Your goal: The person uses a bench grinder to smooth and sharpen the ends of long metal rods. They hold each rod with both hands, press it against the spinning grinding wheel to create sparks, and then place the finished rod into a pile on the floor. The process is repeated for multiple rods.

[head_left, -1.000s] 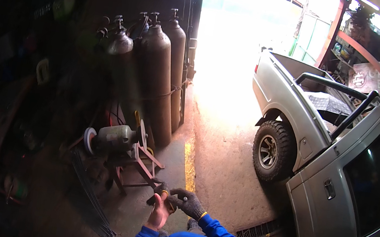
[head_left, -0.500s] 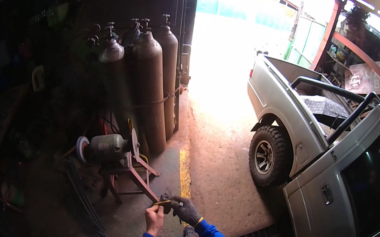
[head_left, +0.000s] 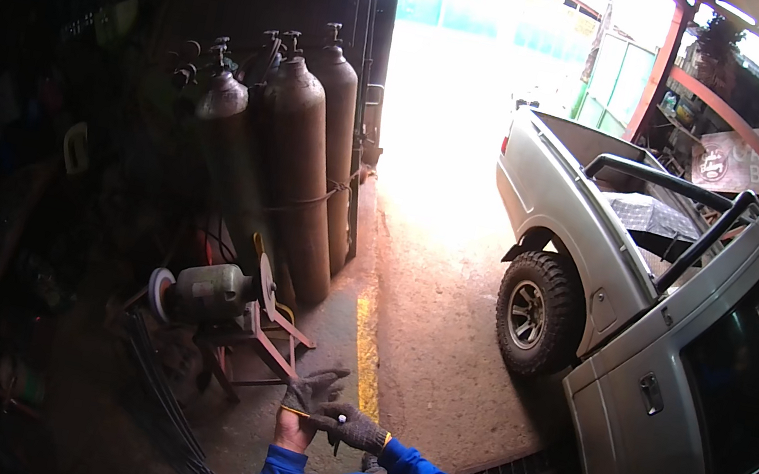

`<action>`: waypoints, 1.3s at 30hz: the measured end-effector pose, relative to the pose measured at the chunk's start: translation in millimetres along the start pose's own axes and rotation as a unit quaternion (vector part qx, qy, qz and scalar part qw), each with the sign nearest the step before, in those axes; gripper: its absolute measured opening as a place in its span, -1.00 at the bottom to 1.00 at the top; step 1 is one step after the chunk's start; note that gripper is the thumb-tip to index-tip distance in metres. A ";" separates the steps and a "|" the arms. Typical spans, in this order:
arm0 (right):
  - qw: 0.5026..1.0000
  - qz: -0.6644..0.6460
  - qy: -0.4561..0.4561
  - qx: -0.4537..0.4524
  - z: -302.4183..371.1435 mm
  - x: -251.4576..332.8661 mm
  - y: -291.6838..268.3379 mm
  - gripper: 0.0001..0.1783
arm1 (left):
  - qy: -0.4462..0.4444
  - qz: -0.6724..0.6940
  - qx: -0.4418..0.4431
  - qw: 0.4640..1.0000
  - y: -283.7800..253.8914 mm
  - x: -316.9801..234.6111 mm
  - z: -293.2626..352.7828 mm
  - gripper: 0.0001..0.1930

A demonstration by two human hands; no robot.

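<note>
Low at six o'clock, the left hand (head_left: 317, 391) wears a knitted grey glove (head_left: 303, 395) edged with a thin yellow cuff (head_left: 295, 412); its grip is wide, fingers spread toward two o'clock. At four o'clock from it, the right hand (head_left: 353, 428), in matching knit, has a narrow grip around a slim stick (head_left: 341, 419) with a pale tip, beside that cuff; whether it also pinches the cuff I cannot tell. At eight o'clock, a rounded motor (head_left: 213, 291) with flat discs sits on a reddish metal stand (head_left: 270, 346); at ten, tall brown cylinders (head_left: 297, 157) stand upright. Unlike half a second earlier, the glove now covers the left thumb, leaving bare skin only below the cuff.
</note>
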State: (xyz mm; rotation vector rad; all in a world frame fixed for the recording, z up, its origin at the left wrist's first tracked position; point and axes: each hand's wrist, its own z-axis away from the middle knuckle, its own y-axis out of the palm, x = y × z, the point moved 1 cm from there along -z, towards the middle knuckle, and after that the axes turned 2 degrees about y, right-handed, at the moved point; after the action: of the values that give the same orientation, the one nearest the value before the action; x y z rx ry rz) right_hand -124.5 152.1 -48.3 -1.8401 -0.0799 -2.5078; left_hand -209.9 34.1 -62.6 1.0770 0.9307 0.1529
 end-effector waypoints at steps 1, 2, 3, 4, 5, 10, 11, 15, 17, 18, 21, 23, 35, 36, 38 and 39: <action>1.000 -0.004 -0.005 -0.008 0.3 -2.5 0.1 -0.61 | 0.007 -0.012 0.023 1.000 32.6 -12.3 9.9 -0.49; 0.999 -0.029 -0.020 -0.011 -5.0 -8.0 -3.7 -0.61 | 0.016 -0.021 0.074 0.997 40.4 -17.9 14.5 -0.52; 0.999 -0.029 -0.036 -0.017 -4.9 -11.9 -3.8 -0.61 | 0.098 -0.143 0.069 0.982 21.4 -3.5 10.5 -0.53; 0.998 -0.025 -0.058 -0.010 -7.4 -3.2 3.2 -0.62 | 0.188 -0.266 0.056 0.944 -12.6 13.3 7.8 -0.54; 0.997 -0.023 -0.077 -0.013 -7.0 7.9 3.6 -0.62 | 0.184 -0.273 0.015 0.944 -12.6 18.9 6.3 -0.57; 0.998 0.041 -0.044 -0.009 -5.1 -11.6 11.9 -0.57 | 0.069 -0.255 -0.099 0.960 -43.5 35.2 -9.1 -0.47; 0.998 0.052 -0.040 0.001 -6.0 -10.7 10.8 -0.57 | 0.101 -0.174 -0.138 0.970 -44.3 40.7 -12.5 -0.47; 0.993 0.088 -0.073 -0.011 -3.4 -11.8 -1.5 -0.54 | 0.093 0.084 -0.144 0.982 -7.9 48.1 -11.4 -0.46; 0.991 0.093 -0.086 -0.045 -2.5 -21.1 -8.8 -0.54 | 0.022 0.131 -0.167 0.977 78.8 5.8 11.1 -0.51; 0.991 0.094 -0.085 -0.050 -5.6 -24.3 -4.3 -0.54 | 0.064 0.021 -0.111 0.992 52.3 13.5 8.8 -0.51; 0.994 0.082 -0.056 -0.039 -2.8 -11.6 -1.2 -0.56 | 0.118 -0.202 -0.011 0.972 -18.4 42.0 0.0 -0.47; 0.996 0.069 -0.036 -0.034 3.6 -4.0 -8.4 -0.58 | 0.081 -0.209 -0.026 0.974 15.0 28.2 6.6 -0.42; 1.000 0.019 0.002 -0.007 13.6 1.4 -6.8 -0.58 | 0.042 0.039 0.056 0.997 31.2 17.2 -4.1 -0.48; 1.000 0.016 0.015 -0.018 19.1 10.0 -4.4 -0.57 | 0.034 0.016 0.075 0.996 32.0 7.3 -0.4 -0.52; 0.999 0.013 0.021 -0.022 20.8 14.8 -1.4 -0.56 | 0.123 -0.009 0.045 0.991 29.9 7.2 -4.2 -0.51; 1.000 0.013 0.014 -0.015 18.4 12.1 1.9 -0.56 | 0.168 -0.022 0.029 0.985 27.5 7.8 -7.4 -0.51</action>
State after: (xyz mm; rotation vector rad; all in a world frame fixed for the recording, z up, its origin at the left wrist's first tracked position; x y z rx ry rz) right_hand -110.5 151.4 -31.2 -1.8044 -0.0194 -2.5301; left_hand -201.6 57.1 -46.0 1.1030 1.2666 0.2785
